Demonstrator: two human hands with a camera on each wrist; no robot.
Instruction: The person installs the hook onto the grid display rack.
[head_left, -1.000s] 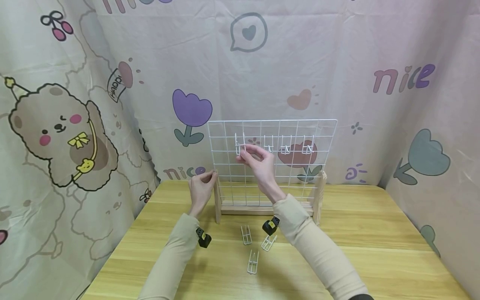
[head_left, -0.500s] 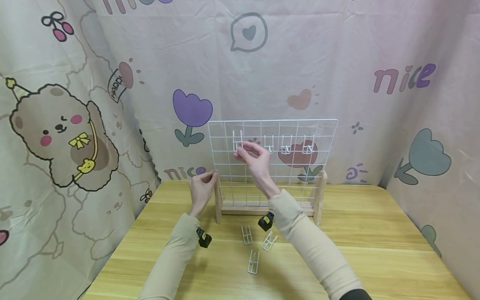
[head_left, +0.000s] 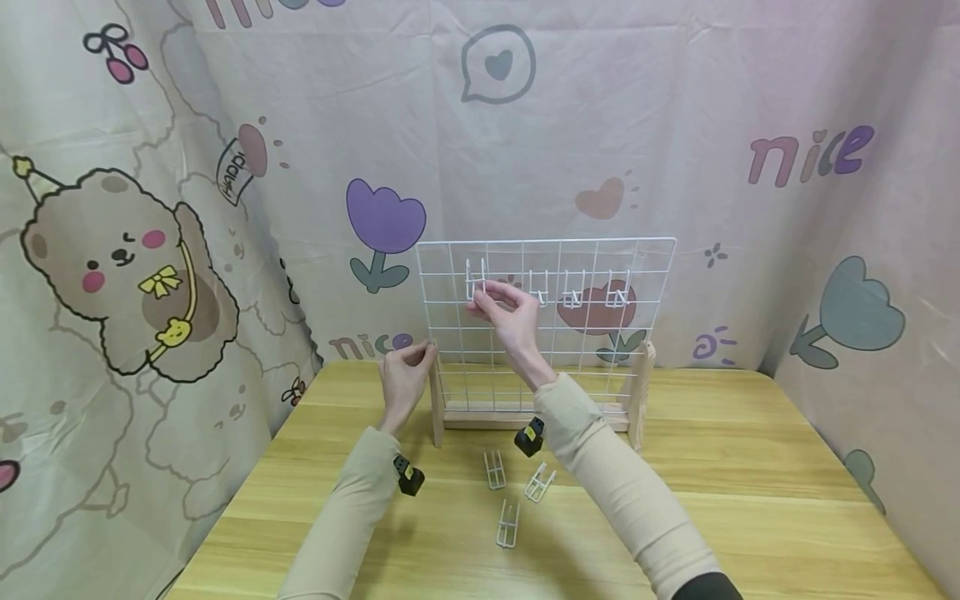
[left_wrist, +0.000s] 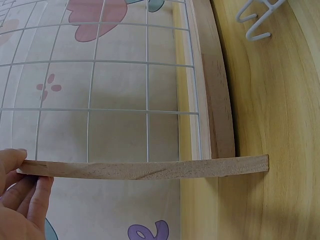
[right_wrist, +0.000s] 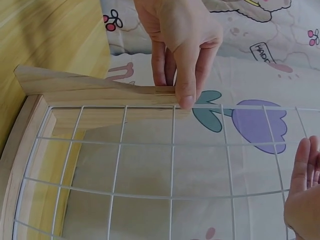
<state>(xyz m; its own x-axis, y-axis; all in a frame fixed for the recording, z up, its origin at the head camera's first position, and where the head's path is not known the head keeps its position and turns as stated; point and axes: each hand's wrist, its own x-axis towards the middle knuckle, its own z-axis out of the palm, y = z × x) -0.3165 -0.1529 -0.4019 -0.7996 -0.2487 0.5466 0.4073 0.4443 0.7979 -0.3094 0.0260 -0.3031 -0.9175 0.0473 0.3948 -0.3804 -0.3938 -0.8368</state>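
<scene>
while the nine-o'clock wooden upright is pinched by the left hand, a white hook is gripped between thumb and fingers of the right hand at ten o'clock of the wire grid, with three loose hooks seen at six o'clock.

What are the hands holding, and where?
The left hand pinches the wooden post near its top; the right hand holds a white hook by its lower part.

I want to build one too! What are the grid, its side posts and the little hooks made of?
The grid looks like metal wire, painted white: thin, smooth bars. The side posts seem bare wood: matte, with grain. The hooks may be white-coated metal, rounded like bent wire, or plastic.
</scene>
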